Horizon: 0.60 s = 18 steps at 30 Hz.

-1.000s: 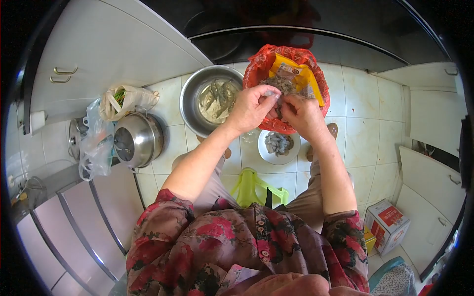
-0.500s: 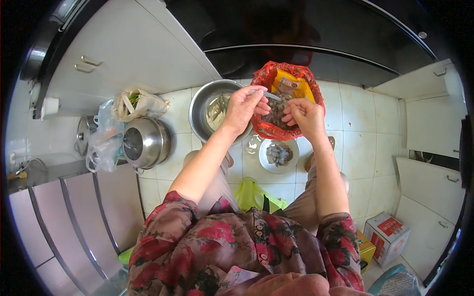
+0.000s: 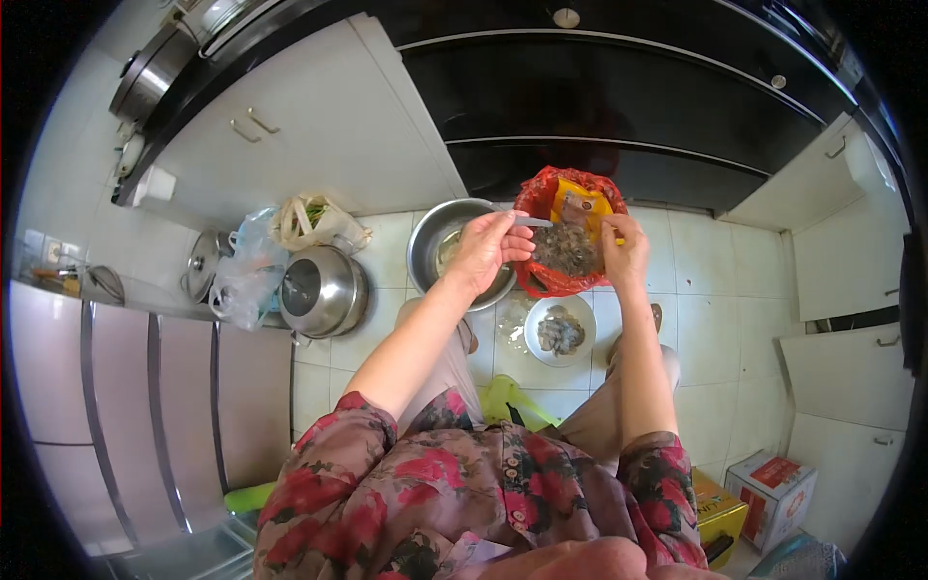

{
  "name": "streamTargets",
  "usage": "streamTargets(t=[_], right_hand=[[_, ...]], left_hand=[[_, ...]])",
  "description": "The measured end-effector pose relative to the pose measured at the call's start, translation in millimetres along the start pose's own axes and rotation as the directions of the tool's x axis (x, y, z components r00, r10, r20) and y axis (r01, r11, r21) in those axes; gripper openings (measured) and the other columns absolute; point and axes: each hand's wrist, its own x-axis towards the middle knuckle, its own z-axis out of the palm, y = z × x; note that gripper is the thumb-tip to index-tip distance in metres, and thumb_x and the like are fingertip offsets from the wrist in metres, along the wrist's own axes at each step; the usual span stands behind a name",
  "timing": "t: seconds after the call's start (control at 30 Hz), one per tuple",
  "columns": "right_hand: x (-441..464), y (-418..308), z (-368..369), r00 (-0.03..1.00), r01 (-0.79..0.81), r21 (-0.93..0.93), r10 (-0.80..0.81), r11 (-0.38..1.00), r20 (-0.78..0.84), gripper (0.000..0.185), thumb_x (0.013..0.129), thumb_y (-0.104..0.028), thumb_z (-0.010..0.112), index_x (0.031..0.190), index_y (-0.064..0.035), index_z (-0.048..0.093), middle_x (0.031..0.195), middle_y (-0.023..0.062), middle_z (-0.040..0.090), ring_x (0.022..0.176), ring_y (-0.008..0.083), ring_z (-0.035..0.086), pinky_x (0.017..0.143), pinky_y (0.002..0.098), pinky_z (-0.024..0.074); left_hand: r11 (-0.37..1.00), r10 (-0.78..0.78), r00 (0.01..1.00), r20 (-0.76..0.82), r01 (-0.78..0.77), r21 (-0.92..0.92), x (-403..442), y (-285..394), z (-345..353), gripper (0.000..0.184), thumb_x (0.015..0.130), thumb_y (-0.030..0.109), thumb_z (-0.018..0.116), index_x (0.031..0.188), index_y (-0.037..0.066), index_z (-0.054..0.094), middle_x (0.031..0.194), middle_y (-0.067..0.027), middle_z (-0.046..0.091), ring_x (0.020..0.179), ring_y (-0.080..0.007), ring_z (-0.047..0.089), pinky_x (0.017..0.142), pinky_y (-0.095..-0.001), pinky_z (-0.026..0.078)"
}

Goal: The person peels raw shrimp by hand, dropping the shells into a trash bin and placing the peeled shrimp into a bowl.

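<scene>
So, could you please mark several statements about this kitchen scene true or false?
1. The left hand holds a slim grey piece. True.
2. The white plate sits inside the steel basin. False: it rests on the tiled floor.
3. A yellow packet is inside the red bag. True.
4. The basin is to the person's right of the red bag. False: it is on the left.
5. Shrimp lie on the white plate. True.

Grey shrimp (image 3: 534,221), nearly level, in left hand (image 3: 485,248), pale shrimp (image 3: 561,332) heaped on white plate (image 3: 534,343)
</scene>
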Motion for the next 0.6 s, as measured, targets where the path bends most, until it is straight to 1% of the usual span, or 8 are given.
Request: streamTargets(t=[0.03,0.07,0.13,0.2,0.27,0.37,0.47,0.6], right_hand=[[-1,-1,-2,0.991,0.114,-0.031,-0.115,0.993,-0.061,0.011,0.084,-0.006,0.064,0.092,-0.0002,0.069,0.088,0.0117,0.066,0.075,0.0216,0.064,0.068,0.0308,0.0504],[-2,-3,-4,0.99,0.121,-0.032,-0.123,0.992,-0.063,0.011,0.084,-0.006,0.064,0.092,-0.0002,0.069,0.088,0.0117,0.066,0.075,0.0216,0.064,0.068,0.0308,0.0504],[-9,-19,-10,0.991,-0.046,0.099,0.034,0.994,0.126,0.016,0.088,-0.011,0.064,0.1,-0.0006,0.068,0.082,0.0073,0.067,0.068,0.0145,0.063,0.061,0.0277,0.0501],[-17,-39,-9,0.886,-0.342,0.338,0.181,0.877,0.428,0.024,0.091,-0.016,0.064,0.109,-0.0004,0.065,0.081,0.0033,0.066,0.067,0.0091,0.061,0.056,0.0245,0.0492],[-22,-51,-5,0.879,-0.333,0.32,0.169,0.887,0.447,0.027,0.091,-0.016,0.064,0.113,0.0002,0.063,0.083,0.0033,0.066,0.068,0.0081,0.061,0.055,0.0215,0.0487],[-24,-46,5,0.865,-0.353,0.421,0.119,0.835,0.488,0.024,0.09,-0.011,0.064,0.11,0.0016,0.063,0.083,0.0035,0.066,0.068,0.0057,0.059,0.053,0.0195,0.0479],[-21,-38,10,0.84,-0.414,0.436,0.152,0.799,0.52,0.02,0.09,-0.01,0.064,0.106,0.0019,0.065,0.082,0.0029,0.066,0.067,0.0043,0.058,0.053,0.0199,0.048],[-11,-36,11,0.824,-0.424,0.349,0.196,0.836,0.532,0.013,0.087,-0.007,0.066,0.097,0.0008,0.067,0.079,0.0042,0.067,0.067,0.0088,0.061,0.056,0.0234,0.049]], left_hand=[[1.0,0.008,1.0,-0.004,-0.008,0.002,-5,-2,2,0.031,0.098,0.026,0.052,0.113,0.0,0.058,0.087,-0.0104,0.066,0.071,-0.0165,0.067,0.063,-0.0266,0.057],[1.0,0.002,1.0,-0.003,-0.002,0.024,-6,-3,4,0.031,0.099,0.027,0.052,0.113,0.0,0.058,0.086,-0.0097,0.065,0.07,-0.016,0.067,0.062,-0.0261,0.057],[0.999,0.0,1.0,0.0,0.0,0.042,-11,-3,9,0.032,0.099,0.028,0.051,0.113,0.0,0.058,0.086,-0.0091,0.065,0.07,-0.0155,0.066,0.062,-0.0255,0.057],[0.995,-0.002,1.0,0.021,-0.001,0.105,-15,-6,16,0.032,0.099,0.028,0.05,0.113,0.001,0.058,0.084,-0.0071,0.063,0.069,-0.0141,0.065,0.061,-0.0244,0.056],[0.991,-0.002,0.999,0.035,-0.003,0.133,-16,-9,18,0.033,0.1,0.029,0.049,0.114,0.0,0.058,0.083,-0.0059,0.061,0.068,-0.0133,0.064,0.06,-0.024,0.055],[0.984,0.006,0.997,0.082,-0.021,0.176,-12,-12,21,0.033,0.101,0.028,0.047,0.115,0.0,0.058,0.083,-0.0036,0.06,0.069,-0.0123,0.063,0.061,-0.024,0.054],[0.987,0.02,0.991,0.131,-0.04,0.154,-4,-16,20,0.034,0.101,0.028,0.046,0.116,0.0,0.058,0.082,-0.0031,0.058,0.068,-0.0117,0.062,0.061,-0.0238,0.054],[0.995,0.001,0.988,0.152,-0.015,0.094,9,-19,17,0.035,0.101,0.029,0.047,0.114,-0.001,0.059,0.081,-0.004,0.057,0.066,-0.0115,0.061,0.06,-0.0231,0.054]])
